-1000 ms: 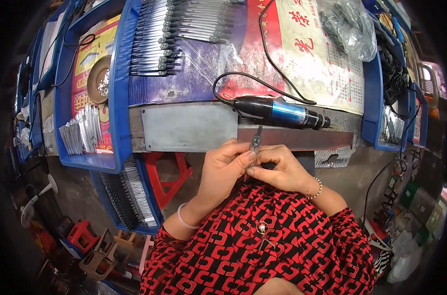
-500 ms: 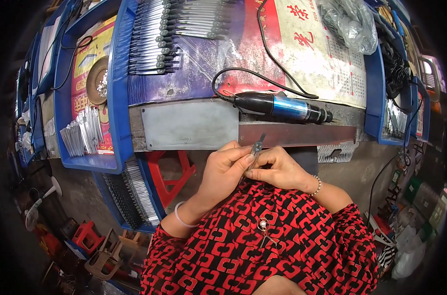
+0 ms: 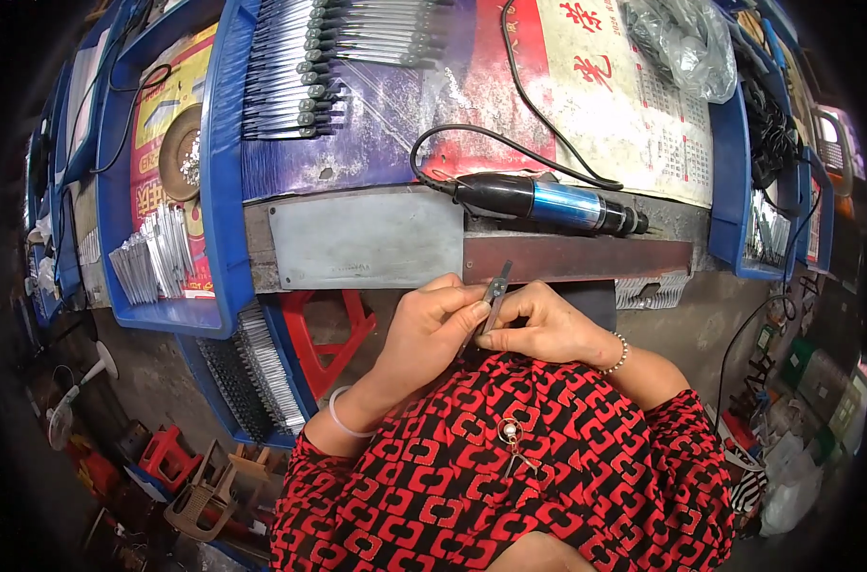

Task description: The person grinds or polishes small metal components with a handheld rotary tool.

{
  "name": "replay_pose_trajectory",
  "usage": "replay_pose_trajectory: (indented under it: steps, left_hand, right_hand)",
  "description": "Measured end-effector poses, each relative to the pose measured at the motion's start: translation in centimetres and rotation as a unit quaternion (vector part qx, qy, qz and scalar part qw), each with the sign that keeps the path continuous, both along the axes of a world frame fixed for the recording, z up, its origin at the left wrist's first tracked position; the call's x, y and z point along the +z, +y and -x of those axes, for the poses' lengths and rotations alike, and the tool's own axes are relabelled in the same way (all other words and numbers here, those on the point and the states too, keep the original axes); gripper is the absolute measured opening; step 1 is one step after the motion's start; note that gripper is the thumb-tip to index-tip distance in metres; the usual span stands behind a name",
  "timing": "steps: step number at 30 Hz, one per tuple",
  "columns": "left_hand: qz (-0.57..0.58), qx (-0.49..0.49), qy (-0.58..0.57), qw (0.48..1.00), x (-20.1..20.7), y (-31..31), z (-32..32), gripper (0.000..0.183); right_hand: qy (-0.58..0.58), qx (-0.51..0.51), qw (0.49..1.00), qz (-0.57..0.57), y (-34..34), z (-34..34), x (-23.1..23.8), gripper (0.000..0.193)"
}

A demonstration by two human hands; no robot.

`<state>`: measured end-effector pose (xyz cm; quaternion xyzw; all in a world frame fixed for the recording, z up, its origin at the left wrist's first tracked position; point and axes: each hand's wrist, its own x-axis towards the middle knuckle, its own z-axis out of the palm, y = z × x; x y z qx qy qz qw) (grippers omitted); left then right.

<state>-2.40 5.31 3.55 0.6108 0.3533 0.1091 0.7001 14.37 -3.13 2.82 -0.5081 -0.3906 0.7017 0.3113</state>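
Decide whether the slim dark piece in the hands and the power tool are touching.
Apart: the head view plainly shows part of the brown strip between the slim dark piece and the power tool.

You had one slim metal piece [image 3: 496, 288] between your left hand [image 3: 441, 319] and right hand [image 3: 540, 326]. It was dull grey, with a narrow, darker tip and a broader head below it that carried small round marks like rivet heads. A thin shank ran down from the head between your thumbs and fingertips, which covered much of it, so its lower end could not be made out clearly. You held it up, off the surface [image 3: 693, 234], tip pointing away from you and leaning slightly to the right. From above, the tip overlapped the near edge of the surface, around mid-length, while the covered part lay on your side of that edge.
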Motion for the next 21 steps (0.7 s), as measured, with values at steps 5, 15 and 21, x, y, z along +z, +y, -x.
replay_pose_trajectory:
  steps: [5, 15, 21]
  left_hand:
    - [0.281, 0.038, -0.007, 0.959, 0.5, 1.0, -0.3, 0.018]
    - [-0.008, 0.006, 0.0, 1.0, 1.1, 1.1, -1.1, 0.018]
    - [-0.057, -0.03, 0.018, 0.998, 1.3, 1.3, -0.7, 0.017]
  right_hand:
    - [0.085, -0.023, 0.994, 0.061, 0.6, -0.4, 0.1, 0.015]
    - [0.191, -0.099, 0.972, 0.098, 0.6, 0.1, -0.4, 0.017]
    - [0.197, -0.076, 0.973, 0.096, 0.5, 0.2, -0.3, 0.018]
